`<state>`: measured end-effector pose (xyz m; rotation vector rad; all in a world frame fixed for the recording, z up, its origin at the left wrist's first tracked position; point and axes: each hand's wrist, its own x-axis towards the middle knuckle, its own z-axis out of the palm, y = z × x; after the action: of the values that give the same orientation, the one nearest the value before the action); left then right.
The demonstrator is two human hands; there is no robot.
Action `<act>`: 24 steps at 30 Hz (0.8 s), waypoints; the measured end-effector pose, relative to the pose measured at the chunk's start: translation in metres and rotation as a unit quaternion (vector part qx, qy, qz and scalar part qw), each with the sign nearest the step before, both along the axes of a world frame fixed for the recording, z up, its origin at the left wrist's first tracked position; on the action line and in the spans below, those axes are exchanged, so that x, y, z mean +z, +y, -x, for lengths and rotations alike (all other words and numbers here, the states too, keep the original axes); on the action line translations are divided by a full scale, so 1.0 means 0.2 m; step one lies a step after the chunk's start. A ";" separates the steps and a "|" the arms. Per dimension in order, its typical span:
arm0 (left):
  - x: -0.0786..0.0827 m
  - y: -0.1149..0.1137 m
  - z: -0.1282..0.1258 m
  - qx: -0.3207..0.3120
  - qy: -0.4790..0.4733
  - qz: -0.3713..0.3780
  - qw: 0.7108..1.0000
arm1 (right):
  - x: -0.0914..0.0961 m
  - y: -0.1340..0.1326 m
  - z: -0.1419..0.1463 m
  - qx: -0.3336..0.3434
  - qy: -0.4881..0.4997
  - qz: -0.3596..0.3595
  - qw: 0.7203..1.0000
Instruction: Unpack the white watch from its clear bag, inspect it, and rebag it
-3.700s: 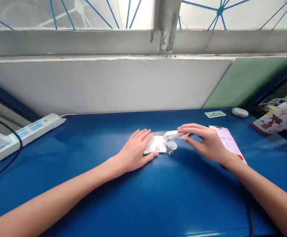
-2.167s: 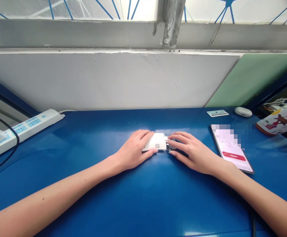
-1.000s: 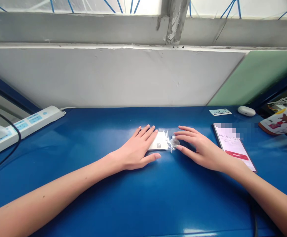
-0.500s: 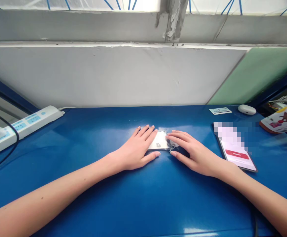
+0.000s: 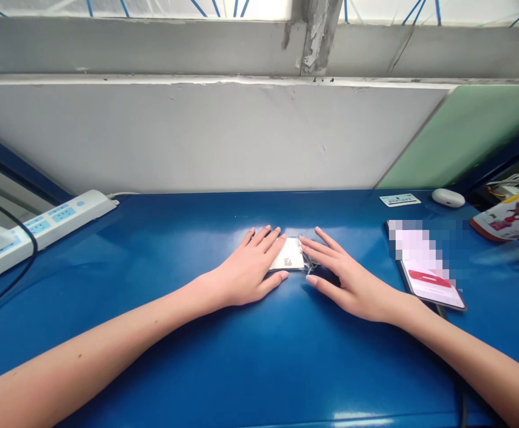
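Observation:
A small flat white packet (image 5: 289, 254) in clear plastic wrap lies at the middle of the blue table, with a dark printed square code on its face. Across its left part rests my left hand (image 5: 252, 267), flat, fingers stretched out and thumb along the near edge. My right hand (image 5: 342, 270) is at the packet's right end, fingers spread, fingertips over the crumpled loose end of the clear plastic (image 5: 309, 261). Part of the packet is hidden under my left fingers.
On the blue table (image 5: 241, 368), a phone (image 5: 431, 279) with a lit screen lies beside my right forearm. Behind it are a card (image 5: 400, 200) and a white earbud case (image 5: 448, 198). A printed pouch (image 5: 513, 214) stands far right; a white power strip (image 5: 69, 213) with a black cable lies left.
My right hand's fingers have spread, with one finger raised away from the others. My left hand stays flat on the packet.

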<state>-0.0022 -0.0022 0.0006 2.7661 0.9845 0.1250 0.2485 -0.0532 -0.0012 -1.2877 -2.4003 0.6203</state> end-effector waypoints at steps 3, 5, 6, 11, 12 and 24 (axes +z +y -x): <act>0.00 0.00 -0.01 0.002 0.005 0.001 1.000 | 0.00 0.00 0.01 0.003 0.013 0.016 1.000; 0.00 0.00 -0.01 0.003 0.013 0.002 1.000 | 0.00 0.01 0.01 0.002 0.018 0.022 1.000; 0.00 0.00 -0.01 0.004 0.016 0.003 1.000 | 0.00 0.01 0.01 0.000 0.019 0.024 1.000; 0.00 0.00 -0.02 0.007 0.032 0.000 0.999 | 0.01 0.02 0.03 -0.003 0.019 0.014 1.000; 0.00 0.00 -0.02 0.007 0.032 0.000 0.999 | 0.01 0.02 0.03 0.000 0.016 0.010 1.000; -0.01 0.00 -0.01 -0.007 -0.013 0.011 1.000 | 0.01 0.08 -0.03 -0.020 0.018 -0.060 0.998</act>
<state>-0.0004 -0.0013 -0.0019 2.7438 0.9531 0.1461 0.2549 -0.0365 0.0006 -1.2611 -2.3380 0.4760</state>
